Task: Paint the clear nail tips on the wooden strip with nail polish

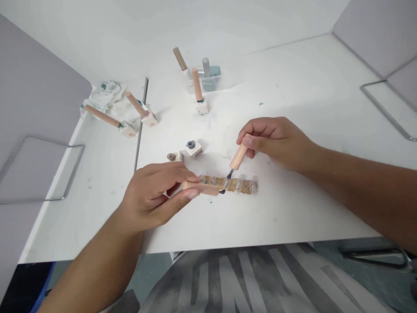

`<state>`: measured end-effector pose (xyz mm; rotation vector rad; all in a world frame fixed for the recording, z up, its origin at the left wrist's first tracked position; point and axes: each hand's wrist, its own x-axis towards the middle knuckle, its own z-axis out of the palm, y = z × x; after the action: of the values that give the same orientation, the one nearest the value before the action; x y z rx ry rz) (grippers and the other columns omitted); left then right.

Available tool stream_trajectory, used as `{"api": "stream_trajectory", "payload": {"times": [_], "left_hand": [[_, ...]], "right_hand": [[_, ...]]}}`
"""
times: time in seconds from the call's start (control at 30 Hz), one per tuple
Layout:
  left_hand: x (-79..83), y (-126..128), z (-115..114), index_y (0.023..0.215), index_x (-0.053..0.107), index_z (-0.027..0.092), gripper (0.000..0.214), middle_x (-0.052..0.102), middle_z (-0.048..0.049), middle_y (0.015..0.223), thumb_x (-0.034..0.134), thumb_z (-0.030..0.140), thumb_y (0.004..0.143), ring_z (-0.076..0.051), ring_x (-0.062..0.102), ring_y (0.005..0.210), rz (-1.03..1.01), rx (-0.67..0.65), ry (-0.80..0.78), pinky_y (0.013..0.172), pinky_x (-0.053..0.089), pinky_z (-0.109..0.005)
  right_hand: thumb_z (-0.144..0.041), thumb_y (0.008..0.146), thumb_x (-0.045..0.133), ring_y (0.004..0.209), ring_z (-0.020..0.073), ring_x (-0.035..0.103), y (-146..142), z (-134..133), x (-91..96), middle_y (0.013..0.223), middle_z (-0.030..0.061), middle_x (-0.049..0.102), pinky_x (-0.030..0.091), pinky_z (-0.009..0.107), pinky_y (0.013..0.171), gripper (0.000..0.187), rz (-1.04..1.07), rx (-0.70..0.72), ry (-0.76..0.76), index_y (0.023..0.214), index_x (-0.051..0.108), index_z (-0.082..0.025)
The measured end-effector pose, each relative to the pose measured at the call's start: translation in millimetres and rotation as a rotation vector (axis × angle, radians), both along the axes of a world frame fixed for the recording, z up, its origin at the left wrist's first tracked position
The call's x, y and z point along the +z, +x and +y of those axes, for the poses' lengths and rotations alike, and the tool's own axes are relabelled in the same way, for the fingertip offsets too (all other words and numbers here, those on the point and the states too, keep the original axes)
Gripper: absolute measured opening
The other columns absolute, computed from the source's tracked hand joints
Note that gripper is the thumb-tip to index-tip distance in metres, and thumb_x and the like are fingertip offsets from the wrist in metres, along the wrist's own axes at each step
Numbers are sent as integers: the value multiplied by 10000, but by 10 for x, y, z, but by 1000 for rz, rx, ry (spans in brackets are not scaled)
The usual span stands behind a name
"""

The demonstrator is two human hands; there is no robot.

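**Both hands on brushes over nail strip**

Pinching a pale wooden brush handle (239, 156) in right hand (276, 141), fingers closed round its top. Tilted steeply, probably to land the dark bristles on one clear nail.

Clamping a second wooden-handled brush (200, 188) in left hand (153, 195), laid almost flat with its dark tip at the strip's near edge, seemingly parked clear of the other brush.

Beneath both: brown cardboard strip of clear false nails (243, 186), flat on white tabletop (293, 87).

Just behind: uncapped white square bottle with grey-blue neck (193, 148), plus brown-necked open bottle (175, 156), likely close for dipping.

Farther back: capped white bottle with wooden top (199, 93).
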<state>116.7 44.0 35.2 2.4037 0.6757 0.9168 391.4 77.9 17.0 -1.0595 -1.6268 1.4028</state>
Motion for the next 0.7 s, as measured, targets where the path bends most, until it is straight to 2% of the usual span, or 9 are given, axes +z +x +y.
{"api": "stream_trajectory", "payload": {"times": [0.1, 0.3, 0.47, 0.7], "left_hand": [[23, 32, 4, 1020, 650, 153, 173, 533, 13, 599, 665, 113, 852, -101, 471, 499, -16, -9, 36, 450, 360, -242], [93, 101, -13, 968, 623, 140, 94, 654, -44, 681, 640, 192, 892, -122, 559, 536, 172, -1, 239, 466, 435, -242], [119, 85, -39, 988, 627, 126, 109, 653, -48, 678, 630, 157, 884, -126, 543, 536, 203, -51, 197, 472, 430, -250], [68, 73, -62, 1038, 601, 147, 132, 634, -38, 681, 592, 176, 909, -133, 530, 557, 113, -43, 187, 480, 414, -256]], "right_hand": [[-320, 867, 678, 587, 89, 563, -16, -30, 1, 629, -8, 622, 475, 219, 565, 176, 26, 37, -1, 763, 662, -179], [-276, 893, 611, 623, 91, 595, -37, -75, -53, 706, 7, 668, 474, 211, 584, 141, -81, 85, 12, 812, 667, -173], [-253, 889, 600, 622, 89, 596, -6, -37, -50, 700, 3, 666, 468, 206, 582, 139, -134, 56, 38, 797, 668, -176], [-279, 876, 645, 600, 92, 575, 3, -25, -23, 646, -3, 635, 475, 215, 573, 147, -11, 55, 11, 770, 661, -180]]}}
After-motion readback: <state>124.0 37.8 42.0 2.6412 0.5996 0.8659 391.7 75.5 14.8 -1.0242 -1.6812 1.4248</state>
